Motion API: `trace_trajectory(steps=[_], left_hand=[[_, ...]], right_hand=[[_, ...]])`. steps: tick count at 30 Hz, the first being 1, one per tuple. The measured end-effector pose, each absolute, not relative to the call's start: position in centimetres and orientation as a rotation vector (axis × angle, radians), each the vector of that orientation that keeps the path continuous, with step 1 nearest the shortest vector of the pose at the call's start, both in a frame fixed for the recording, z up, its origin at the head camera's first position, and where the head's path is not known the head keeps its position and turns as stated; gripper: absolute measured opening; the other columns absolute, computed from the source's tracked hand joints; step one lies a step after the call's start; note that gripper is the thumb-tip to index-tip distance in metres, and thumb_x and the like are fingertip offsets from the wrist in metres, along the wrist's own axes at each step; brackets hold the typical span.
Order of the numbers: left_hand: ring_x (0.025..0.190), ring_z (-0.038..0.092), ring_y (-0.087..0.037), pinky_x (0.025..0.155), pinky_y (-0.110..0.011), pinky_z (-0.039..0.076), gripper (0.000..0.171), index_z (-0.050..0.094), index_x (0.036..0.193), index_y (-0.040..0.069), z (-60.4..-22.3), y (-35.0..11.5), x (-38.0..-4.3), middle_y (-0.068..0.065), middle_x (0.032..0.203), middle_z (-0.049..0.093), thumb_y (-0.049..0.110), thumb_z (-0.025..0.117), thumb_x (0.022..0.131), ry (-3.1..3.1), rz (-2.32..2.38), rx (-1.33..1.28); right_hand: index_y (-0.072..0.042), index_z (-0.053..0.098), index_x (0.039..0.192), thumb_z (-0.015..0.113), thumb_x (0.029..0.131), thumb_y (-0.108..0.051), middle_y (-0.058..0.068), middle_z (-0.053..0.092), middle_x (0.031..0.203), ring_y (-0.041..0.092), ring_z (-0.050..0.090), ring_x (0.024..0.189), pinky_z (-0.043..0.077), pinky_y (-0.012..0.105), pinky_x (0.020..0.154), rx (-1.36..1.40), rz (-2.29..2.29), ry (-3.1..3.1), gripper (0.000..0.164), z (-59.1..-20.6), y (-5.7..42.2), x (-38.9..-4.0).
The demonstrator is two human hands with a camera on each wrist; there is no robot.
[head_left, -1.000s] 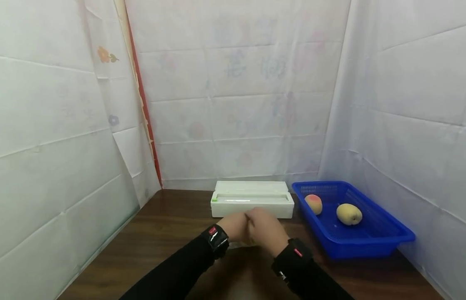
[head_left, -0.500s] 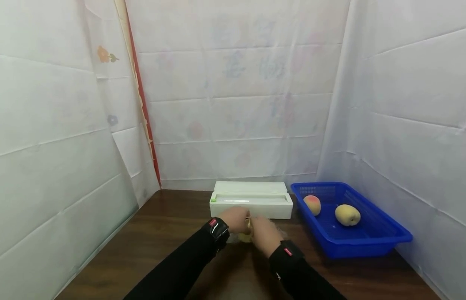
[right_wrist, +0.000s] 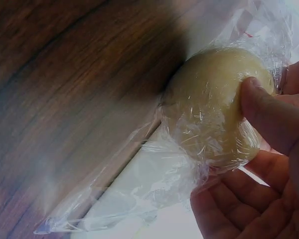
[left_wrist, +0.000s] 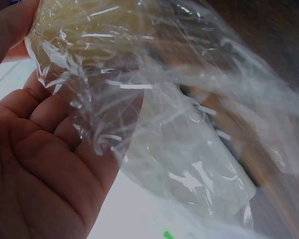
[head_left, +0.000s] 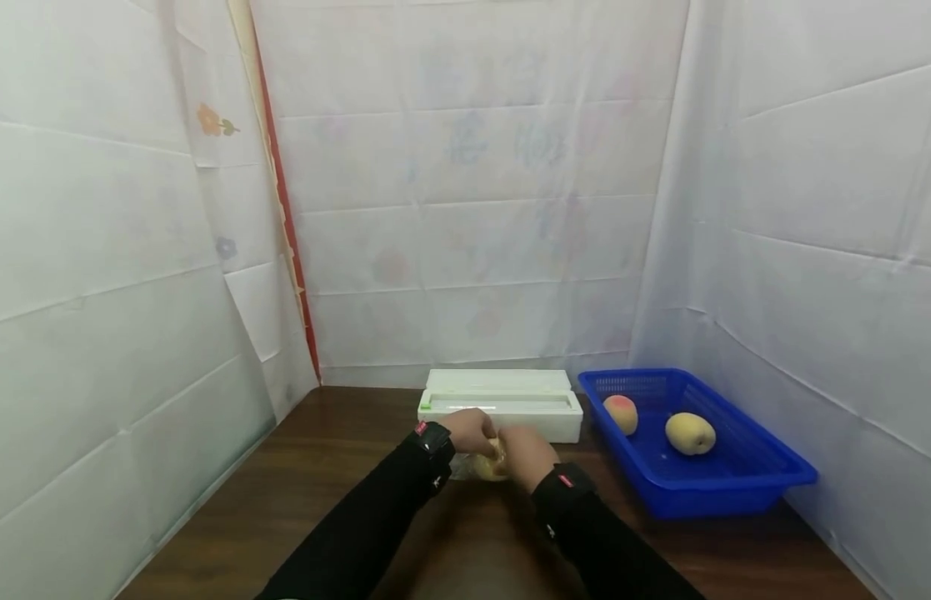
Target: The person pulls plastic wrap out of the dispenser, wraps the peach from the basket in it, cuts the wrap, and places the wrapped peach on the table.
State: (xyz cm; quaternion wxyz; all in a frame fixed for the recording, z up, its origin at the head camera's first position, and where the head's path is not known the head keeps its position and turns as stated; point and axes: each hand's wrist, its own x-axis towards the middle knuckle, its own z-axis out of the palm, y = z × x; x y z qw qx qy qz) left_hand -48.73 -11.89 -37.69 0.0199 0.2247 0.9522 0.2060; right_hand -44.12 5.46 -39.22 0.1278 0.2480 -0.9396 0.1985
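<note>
Both hands hold a pale yellow fruit (head_left: 489,467) wrapped in clear cling film, in front of a white box. My right hand (head_left: 527,457) grips it; in the right wrist view the thumb (right_wrist: 269,109) presses the fruit (right_wrist: 209,104) and the fingers curl behind. My left hand (head_left: 468,429) is at the fruit's other side. In the left wrist view its thumb (left_wrist: 10,35) meets the wrapped fruit (left_wrist: 84,25), with the fingers bent under the film's edge. Loose, crinkled cling film (left_wrist: 199,144) trails from the fruit toward the tabletop.
The long white box (head_left: 503,425), with raised lid and a small green piece at its left end, stands behind the hands. To the right a blue basket (head_left: 735,492) holds a peach (head_left: 621,414) and a pale yellow fruit (head_left: 690,433). White sheets enclose the brown table (head_left: 307,475).
The hands have parted slightly and the wrapped fruit shows more between them. The right hand has shifted a little lower beside the fruit. The head view has tilted slightly.
</note>
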Motion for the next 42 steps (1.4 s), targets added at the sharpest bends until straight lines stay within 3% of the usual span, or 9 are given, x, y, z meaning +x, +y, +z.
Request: trace_trajectory(steps=[5, 13, 17, 21, 26, 31, 35, 42], left_hand=[[0.063, 0.055, -0.008, 0.057, -0.025, 0.045, 0.012, 0.077, 0.082, 0.014, -37.6, -11.8, -48.4, 0.009, 0.074, 0.064, 0.021, 0.086, 0.083, 2.98, 0.689, 0.683], [0.067, 0.056, -0.009, 0.061, -0.023, 0.045, 0.013, 0.076, 0.085, 0.012, -37.1, -11.6, -47.1, 0.007, 0.076, 0.065, 0.019, 0.086, 0.082, 2.974, 0.624, 0.65], [0.062, 0.057, -0.01, 0.056, -0.024, 0.046, 0.012, 0.075, 0.086, 0.012, -38.0, -11.8, -47.6, 0.006, 0.075, 0.065, 0.018, 0.085, 0.081, 2.972, 0.663, 0.635], [0.065, 0.058, -0.01, 0.058, -0.024, 0.047, 0.013, 0.078, 0.093, 0.01, -38.1, -11.9, -47.9, 0.004, 0.083, 0.07, 0.018, 0.083, 0.085, 2.954, 0.68, 0.655], [0.076, 0.058, -0.011, 0.069, -0.025, 0.048, 0.016, 0.077, 0.098, 0.007, -37.1, -11.6, -46.6, 0.002, 0.09, 0.072, 0.016, 0.083, 0.086, 2.958, 0.675, 0.667], [0.077, 0.057, -0.01, 0.071, -0.026, 0.048, 0.014, 0.076, 0.094, 0.009, -37.7, -12.0, -46.2, 0.004, 0.086, 0.069, 0.016, 0.085, 0.086, 2.935, 0.696, 0.652], [0.076, 0.057, -0.01, 0.069, -0.025, 0.047, 0.015, 0.076, 0.095, 0.008, -38.0, -12.4, -46.1, 0.004, 0.086, 0.069, 0.017, 0.085, 0.086, 2.906, 0.727, 0.699], [0.071, 0.055, -0.009, 0.065, -0.023, 0.045, 0.013, 0.077, 0.094, 0.006, -37.5, -13.1, -46.4, 0.005, 0.08, 0.067, 0.012, 0.085, 0.086, 2.917, 0.751, 0.771]], right_hand=[[-0.009, 0.068, 0.098, 0.093, 0.08, -0.019, 0.005, 0.071, 0.086, 0.023, 0.067, 0.079, 0.053, 0.043, 0.071, 0.726, 0.552, -2.718, 0.032, -39.3, 5.9, -44.1], [-0.007, 0.065, 0.101, 0.081, 0.095, -0.028, -0.003, 0.061, 0.078, 0.014, 0.054, 0.067, 0.046, 0.033, 0.065, 0.905, 0.737, -2.852, 0.027, -40.6, 7.4, -43.8], [-0.003, 0.061, 0.125, 0.085, 0.092, -0.021, 0.006, 0.07, 0.104, 0.022, 0.067, 0.091, 0.055, 0.041, 0.084, 0.918, 0.829, -2.918, 0.045, -41.3, 7.9, -44.1], [-0.001, 0.054, 0.137, 0.089, 0.086, -0.014, 0.018, 0.07, 0.125, 0.033, 0.069, 0.115, 0.054, 0.052, 0.102, 0.825, 0.773, -2.959, 0.064, -41.7, 8.1, -44.4], [-0.003, 0.066, 0.107, 0.088, 0.078, -0.002, 0.008, 0.072, 0.098, 0.023, 0.066, 0.089, 0.055, 0.046, 0.086, 0.805, 0.618, -2.878, 0.036, -41.5, 8.3, -44.7], [-0.005, 0.072, 0.082, 0.083, 0.081, -0.001, -0.001, 0.066, 0.076, 0.014, 0.053, 0.07, 0.049, 0.037, 0.07, 0.835, 0.616, -2.791, 0.012, -41.9, 8.6, -44.9], [-0.007, 0.073, 0.073, 0.081, 0.084, -0.006, -0.006, 0.06, 0.066, 0.012, 0.049, 0.063, 0.046, 0.033, 0.065, 0.808, 0.624, -2.813, 0.014, -42.0, 8.7, -44.8], [-0.01, 0.067, 0.062, 0.081, 0.08, -0.007, -0.007, 0.056, 0.063, 0.011, 0.048, 0.062, 0.047, 0.034, 0.062, 0.799, 0.551, -2.771, 0.023, -41.2, 8.3, -45.2]])
